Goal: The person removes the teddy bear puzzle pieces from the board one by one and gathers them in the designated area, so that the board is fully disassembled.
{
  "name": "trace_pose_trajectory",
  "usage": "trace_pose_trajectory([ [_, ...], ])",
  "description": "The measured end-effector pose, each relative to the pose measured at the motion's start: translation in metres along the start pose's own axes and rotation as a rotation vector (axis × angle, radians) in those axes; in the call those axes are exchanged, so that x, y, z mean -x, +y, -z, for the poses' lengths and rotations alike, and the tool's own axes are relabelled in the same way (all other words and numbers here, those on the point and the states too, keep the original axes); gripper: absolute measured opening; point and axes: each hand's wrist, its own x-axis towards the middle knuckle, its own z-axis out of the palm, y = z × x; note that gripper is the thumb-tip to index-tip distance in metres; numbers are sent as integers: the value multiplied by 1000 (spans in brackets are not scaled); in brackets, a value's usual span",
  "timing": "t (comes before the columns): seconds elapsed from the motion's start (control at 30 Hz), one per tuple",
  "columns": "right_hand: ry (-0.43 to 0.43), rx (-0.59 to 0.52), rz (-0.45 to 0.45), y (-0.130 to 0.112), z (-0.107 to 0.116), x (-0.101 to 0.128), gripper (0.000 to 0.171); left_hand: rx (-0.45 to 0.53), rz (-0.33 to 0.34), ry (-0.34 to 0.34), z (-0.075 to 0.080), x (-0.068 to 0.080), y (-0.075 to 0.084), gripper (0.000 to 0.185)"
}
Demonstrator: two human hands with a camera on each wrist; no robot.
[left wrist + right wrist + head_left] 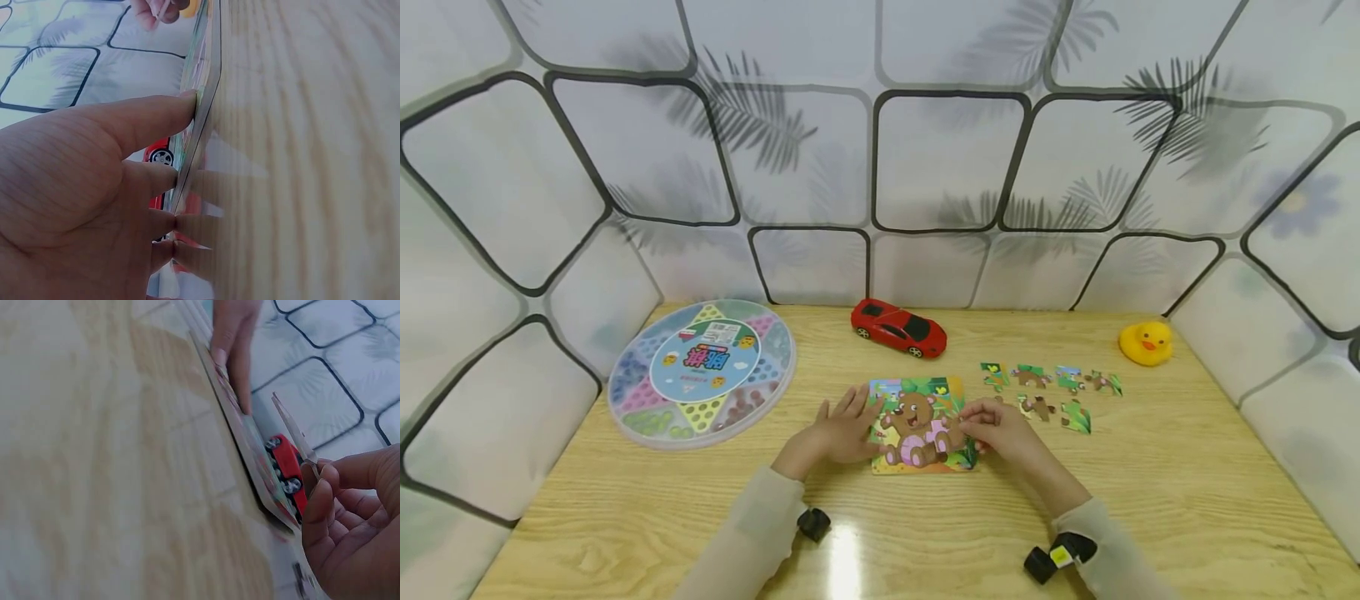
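Puzzle piece [294, 428], thin flat card, pinched in right hand [1000, 429]; left hand [842, 429] flat-fingered on glossy square puzzle board [917, 462].

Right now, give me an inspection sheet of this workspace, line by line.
Surface: light wood-grain tabletop, glare spot near the front edge.
Job's things: colourful bear jigsaw board; loose jigsaw pieces lie to its right.
Clutter: red toy car, yellow rubber duck, round clear-lidded Chinese checkers box.
Hands: left hand rests with straight fingers on the board's left edge; right hand pinches a thin jigsaw piece over the board's right side.
Cables: nothing seen.
Surroundings: white panels with black outlines and leaf prints on three sides.
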Motion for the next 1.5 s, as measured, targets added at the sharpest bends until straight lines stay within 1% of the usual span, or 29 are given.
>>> trace_pose_trajectory([
  [0.17, 71, -55, 18, 1, 25, 6, 30, -3, 0, 2, -1, 0, 0, 79],
  [0.33, 156, -31, 41, 3, 55, 13, 34, -5, 0, 1, 0, 0, 0, 79],
  [0.43, 217, -27, 34, 7, 73, 19, 32, -5, -5, 0, -1, 0, 0, 79],
  [0.57, 277, -37, 31, 14, 97, 26, 24, -3, -8, -1, -1, 1, 0, 79],
  [0.63, 297, -65, 27, 19, 108, 31, 18, -2, -7, -2, -1, 1, 0, 78],
  [0.77, 341, -160, 11, 29, 130, 40, 10, -1, -6, -5, -1, 1, 0, 78],
  [0.83, 363, -195, 2, 33, 140, 45, 11, -3, -5, -5, -1, 1, 1, 78],
  [0.97, 405, -211, -21, 42, 159, 50, 14, -6, 2, -5, 0, 2, 1, 79],
  [1.13, 434, -225, -54, 54, 176, 55, 22, -10, 0, -4, -1, 0, -1, 79],
  [1.3, 457, -211, -86, 59, 186, 58, 27, -8, 0, -5, -1, -1, -1, 79],
  [1.5, 472, -120, -161, 60, 191, 58, 30, -16, 3, -7, -1, -2, -2, 79],
])
